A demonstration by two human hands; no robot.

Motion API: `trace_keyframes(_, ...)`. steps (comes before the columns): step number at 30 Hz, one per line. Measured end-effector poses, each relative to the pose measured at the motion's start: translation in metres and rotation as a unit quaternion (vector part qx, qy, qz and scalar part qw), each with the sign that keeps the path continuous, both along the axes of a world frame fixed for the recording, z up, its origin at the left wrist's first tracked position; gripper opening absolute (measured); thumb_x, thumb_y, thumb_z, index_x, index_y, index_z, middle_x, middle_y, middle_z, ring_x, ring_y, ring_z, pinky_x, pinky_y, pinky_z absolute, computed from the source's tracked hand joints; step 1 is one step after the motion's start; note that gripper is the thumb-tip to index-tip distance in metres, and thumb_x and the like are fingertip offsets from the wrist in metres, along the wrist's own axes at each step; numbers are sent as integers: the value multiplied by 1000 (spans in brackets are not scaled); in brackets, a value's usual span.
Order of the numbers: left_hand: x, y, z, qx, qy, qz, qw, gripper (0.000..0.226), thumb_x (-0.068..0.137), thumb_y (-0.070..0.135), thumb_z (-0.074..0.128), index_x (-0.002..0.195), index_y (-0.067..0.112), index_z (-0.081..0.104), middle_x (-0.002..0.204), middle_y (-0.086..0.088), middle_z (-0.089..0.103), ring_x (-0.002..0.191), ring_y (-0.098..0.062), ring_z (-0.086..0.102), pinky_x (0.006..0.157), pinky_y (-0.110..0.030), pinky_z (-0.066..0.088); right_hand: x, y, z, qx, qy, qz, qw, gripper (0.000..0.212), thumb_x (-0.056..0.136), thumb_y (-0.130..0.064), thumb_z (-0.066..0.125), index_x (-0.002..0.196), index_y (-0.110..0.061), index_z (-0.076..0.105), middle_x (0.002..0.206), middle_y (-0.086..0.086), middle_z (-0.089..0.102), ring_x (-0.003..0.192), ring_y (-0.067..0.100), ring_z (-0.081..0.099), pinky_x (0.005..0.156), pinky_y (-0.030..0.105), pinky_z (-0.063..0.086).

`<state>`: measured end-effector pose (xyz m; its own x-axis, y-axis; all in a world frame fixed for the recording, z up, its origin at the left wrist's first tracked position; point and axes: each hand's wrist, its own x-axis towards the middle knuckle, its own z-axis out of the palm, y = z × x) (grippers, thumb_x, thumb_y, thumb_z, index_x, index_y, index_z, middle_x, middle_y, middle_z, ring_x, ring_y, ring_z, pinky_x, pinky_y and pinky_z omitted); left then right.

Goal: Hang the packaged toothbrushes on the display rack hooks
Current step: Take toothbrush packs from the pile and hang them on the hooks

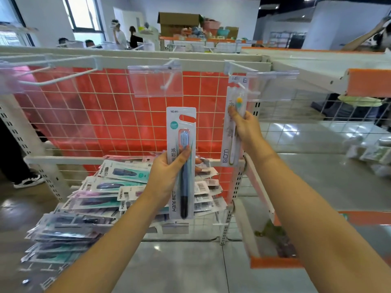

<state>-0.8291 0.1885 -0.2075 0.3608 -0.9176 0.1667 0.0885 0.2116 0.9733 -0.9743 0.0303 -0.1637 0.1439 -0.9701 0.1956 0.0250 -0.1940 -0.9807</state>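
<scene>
At the far left, long white hooks (63,78) are jutting from the wire-grid rack (118,115), and a heap of packaged toothbrushes (101,199) is lying on the lower hooks beneath. The left hand (169,172) is gripping a blue toothbrush pack (182,149) upright in front of the grid, under an empty hook behind a clear label holder (155,81). The right hand (245,127) is pinching a pale toothbrush pack (228,153), whose top is sitting at the right hook (239,69), partly overlapped by another clear holder (273,85).

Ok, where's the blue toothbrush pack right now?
In the head view, the blue toothbrush pack is centre frame, held upright by the left hand, below the empty middle hook and above the pile of packs.
</scene>
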Motion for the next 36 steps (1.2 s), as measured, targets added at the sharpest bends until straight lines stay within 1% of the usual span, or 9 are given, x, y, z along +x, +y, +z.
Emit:
trace_keyframes(6, 10, -5, -5, 14, 5, 9, 1000, 32, 72, 41, 63, 92, 17, 68, 91, -9, 72, 81, -20, 67, 80, -35, 56, 12, -37, 2, 12, 14, -17, 1000, 22, 90, -36, 62, 92, -14, 63, 78, 5, 63, 66, 21, 60, 67, 34, 55)
trace_keyframes(13, 22, -16, -6, 28, 4, 26, 999, 39, 67, 45, 65, 93, 16, 67, 87, -2, 72, 84, -20, 68, 83, -35, 55, 24, -69, 5, 28, 36, -28, 999, 51, 89, -43, 59, 120, -3, 57, 98, 9, 64, 69, 15, 62, 56, 24, 52)
trace_keyframes(18, 25, -20, -5, 24, -8, 26, 999, 30, 70, 41, 64, 89, 18, 67, 81, 0, 72, 76, -16, 68, 75, -31, 56, 32, -83, 9, 17, 64, -48, 997, 55, 91, -47, 55, 131, -10, 51, 126, 10, 59, 112, 29, 58, 91, 36, 49)
trace_keyframes(22, 29, -20, -5, 23, -18, 37, 999, 32, 68, 45, 66, 89, 21, 69, 86, -6, 74, 79, -21, 69, 80, -39, 56, 37, -98, 7, 11, 46, -36, 998, 53, 94, -39, 54, 135, -5, 47, 131, 13, 56, 116, 30, 56, 72, 23, 55)
trace_keyframes(24, 31, -20, -4, 21, -19, 46, 999, 35, 65, 50, 68, 87, 23, 70, 91, -8, 74, 86, -25, 69, 86, -44, 54, 39, -101, 6, 8, 39, -31, 999, 52, 96, -35, 52, 135, -1, 46, 119, 12, 60, 97, 22, 64, 71, 20, 55)
trace_keyframes(26, 33, -20, -3, 16, -6, 52, 998, 33, 64, 48, 68, 86, 23, 70, 87, -6, 74, 81, -23, 69, 84, -44, 54, 41, -98, 6, 9, 26, -18, 999, 48, 97, -31, 50, 133, 1, 45, 89, 3, 56, 64, 7, 57, 45, 11, 45)
trace_keyframes(28, 34, -19, 0, 2, 3, 55, 998, 30, 64, 45, 68, 83, 23, 70, 81, -3, 74, 72, -19, 69, 80, -41, 55, 41, -99, 3, 5, 19, -10, 1000, 53, 96, -32, 52, 136, 1, 42, 85, -4, 51, 66, 6, 51, 39, 10, 41)
trace_keyframes(33, 32, -16, 12, -48, -6, 38, 998, 19, 72, 32, 62, 81, 16, 69, 71, -1, 73, 62, -15, 69, 65, -29, 58, 38, -91, -3, -23, 18, -19, 999, 52, 94, -31, 56, 137, -5, 42, 126, 9, 56, 111, 23, 55, 81, 26, 45)
trace_keyframes(36, 31, -14, 17, -74, -17, 17, 997, 20, 75, 29, 59, 80, 12, 68, 69, -1, 72, 60, -13, 68, 65, -27, 58, 34, -84, -9, -33, 15, -61, 997, 49, 93, -25, 59, 134, -4, 41, 111, -2, 54, 104, 15, 49, 78, 21, 41)
